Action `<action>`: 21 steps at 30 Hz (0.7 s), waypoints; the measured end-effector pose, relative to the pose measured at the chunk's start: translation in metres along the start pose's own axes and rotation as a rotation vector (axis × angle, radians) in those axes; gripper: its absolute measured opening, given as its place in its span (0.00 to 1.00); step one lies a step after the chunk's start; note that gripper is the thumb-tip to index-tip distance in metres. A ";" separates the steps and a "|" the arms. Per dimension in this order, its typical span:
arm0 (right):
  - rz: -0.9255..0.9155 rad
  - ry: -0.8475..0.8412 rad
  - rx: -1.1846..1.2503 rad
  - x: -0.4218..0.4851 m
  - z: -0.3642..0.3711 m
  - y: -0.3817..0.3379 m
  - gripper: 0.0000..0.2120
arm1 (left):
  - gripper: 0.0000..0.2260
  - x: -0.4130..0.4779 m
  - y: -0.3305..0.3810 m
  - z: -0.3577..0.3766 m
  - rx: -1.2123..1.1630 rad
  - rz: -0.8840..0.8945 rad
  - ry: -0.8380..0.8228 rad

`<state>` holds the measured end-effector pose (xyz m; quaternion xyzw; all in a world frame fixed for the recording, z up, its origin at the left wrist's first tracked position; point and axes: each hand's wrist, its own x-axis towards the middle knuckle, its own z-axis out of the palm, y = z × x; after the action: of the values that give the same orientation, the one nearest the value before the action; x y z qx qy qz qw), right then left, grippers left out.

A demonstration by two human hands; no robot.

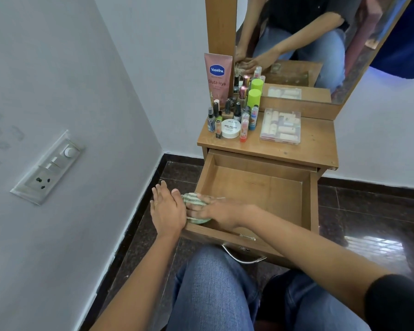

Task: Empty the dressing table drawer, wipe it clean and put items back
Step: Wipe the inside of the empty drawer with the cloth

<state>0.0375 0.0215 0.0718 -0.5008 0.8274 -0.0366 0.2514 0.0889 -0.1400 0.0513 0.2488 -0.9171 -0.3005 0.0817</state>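
The wooden drawer (306, 199) is pulled out and its inside holds nothing but a green-and-white striped cloth (193, 199) at the front left corner. My right hand (215, 210) presses flat on the cloth inside the drawer. My left hand (167, 209) rests against the drawer's left side, fingers spread, touching the cloth's edge. On the table top (318, 142) stand a pink Vaseline tube (218, 77), several small bottles and lip balms (237, 111), a white nail polish jar (230, 129) and a clear plastic box (280, 126).
A mirror (320, 44) rises behind the table. The wall with a switch panel (49, 167) is close on the left. Dark tiled floor (368, 211) surrounds the table. My knees in jeans (213, 290) sit right under the drawer's metal handle (242, 258).
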 end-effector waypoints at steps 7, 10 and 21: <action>0.284 0.195 -0.128 0.015 -0.025 0.037 0.40 | 0.25 0.003 -0.001 0.000 0.205 0.084 -0.137; 0.356 0.208 -0.146 0.023 -0.034 0.051 0.39 | 0.25 0.003 0.000 -0.002 0.239 0.091 -0.179; 0.713 0.385 -0.100 0.059 -0.028 0.030 0.29 | 0.25 0.006 -0.003 0.000 0.215 0.080 -0.196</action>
<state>-0.0213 -0.0187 0.0641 -0.1782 0.9819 -0.0003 0.0641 0.0846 -0.1453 0.0500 0.1889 -0.9567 -0.2201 -0.0235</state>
